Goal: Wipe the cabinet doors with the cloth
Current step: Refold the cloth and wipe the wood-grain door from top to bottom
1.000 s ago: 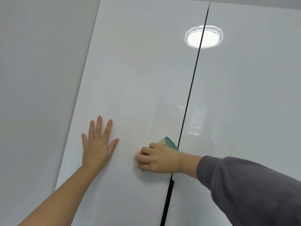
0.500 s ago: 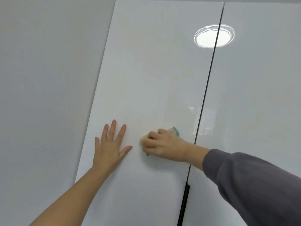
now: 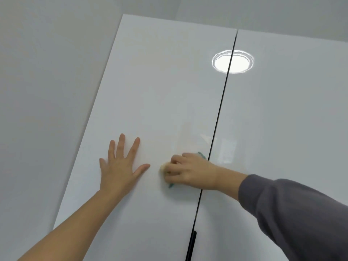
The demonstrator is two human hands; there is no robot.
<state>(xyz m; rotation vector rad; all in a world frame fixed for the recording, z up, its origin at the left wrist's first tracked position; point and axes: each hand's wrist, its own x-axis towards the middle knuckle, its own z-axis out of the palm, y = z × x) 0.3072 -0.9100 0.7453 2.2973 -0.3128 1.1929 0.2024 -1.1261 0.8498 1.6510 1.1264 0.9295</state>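
Two glossy white cabinet doors fill the view, the left door and the right door, parted by a thin dark gap. My left hand lies flat on the left door with fingers spread. My right hand grips a small cloth, yellow with teal edges, and presses it against the left door close to the gap. Most of the cloth is hidden under my fingers.
A plain grey wall runs along the left of the cabinet. A round ceiling light is reflected across the gap near the top. A dark handle strip sits in the gap at the bottom.
My view has tilted down, so the doors' top edge now shows. My right hand with the cloth stays beside the gap, near my flat left hand.
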